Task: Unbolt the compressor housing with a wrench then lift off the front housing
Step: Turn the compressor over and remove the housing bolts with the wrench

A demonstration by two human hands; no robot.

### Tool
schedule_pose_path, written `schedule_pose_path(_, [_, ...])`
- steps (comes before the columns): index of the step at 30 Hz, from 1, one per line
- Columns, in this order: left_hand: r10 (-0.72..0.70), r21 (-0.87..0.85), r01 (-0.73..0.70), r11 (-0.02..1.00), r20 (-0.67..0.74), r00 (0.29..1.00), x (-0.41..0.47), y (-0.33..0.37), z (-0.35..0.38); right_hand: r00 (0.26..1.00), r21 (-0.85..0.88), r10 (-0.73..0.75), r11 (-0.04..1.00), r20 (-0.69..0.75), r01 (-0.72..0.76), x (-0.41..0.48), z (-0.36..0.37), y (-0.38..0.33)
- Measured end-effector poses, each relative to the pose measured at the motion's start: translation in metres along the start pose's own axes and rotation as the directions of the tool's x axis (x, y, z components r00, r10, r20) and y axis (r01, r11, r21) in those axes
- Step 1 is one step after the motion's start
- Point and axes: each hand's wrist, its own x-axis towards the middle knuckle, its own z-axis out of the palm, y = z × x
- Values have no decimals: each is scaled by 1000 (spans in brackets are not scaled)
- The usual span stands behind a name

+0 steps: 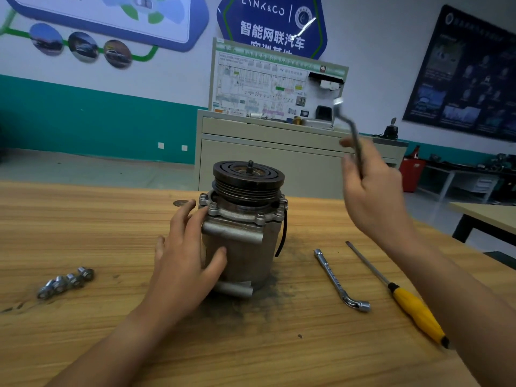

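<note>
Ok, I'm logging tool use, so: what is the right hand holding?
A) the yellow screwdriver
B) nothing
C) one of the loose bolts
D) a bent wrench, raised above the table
D: the right hand grips a bent wrench up in the air, while the yellow screwdriver lies on the table.

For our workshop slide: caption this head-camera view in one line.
Left hand rests on the upright compressor on the bench; right hand holds a wrench raised beside it.
</note>
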Motion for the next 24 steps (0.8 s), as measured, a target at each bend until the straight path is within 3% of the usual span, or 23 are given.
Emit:
schedule_pose_path(2, [-5,9,5,1000,-9,1000,0,0,-1,954,-279,3,957,300,84,-14,-12,-14])
schedule_pose_path(4, [-2,14,2,1000,-13,1000,0,0,-1,886,-451,74,878,458,159,-25,-17,-23])
schedule_pose_path(9, [-13,51,14,999,-38,999,-1,1,1,865,-611,140,761,482,218,-28,-13,-21])
schedule_pose_path(16, [-7,74,11,997,-53,999,-1,-1,3,822,-611,132,736,553,293,-27,-8,-27])
schedule_pose_path(24, [-24,87,29,996,-53,998,-2,3,3,735,-647,182,638,653,417,-24,-2,-37])
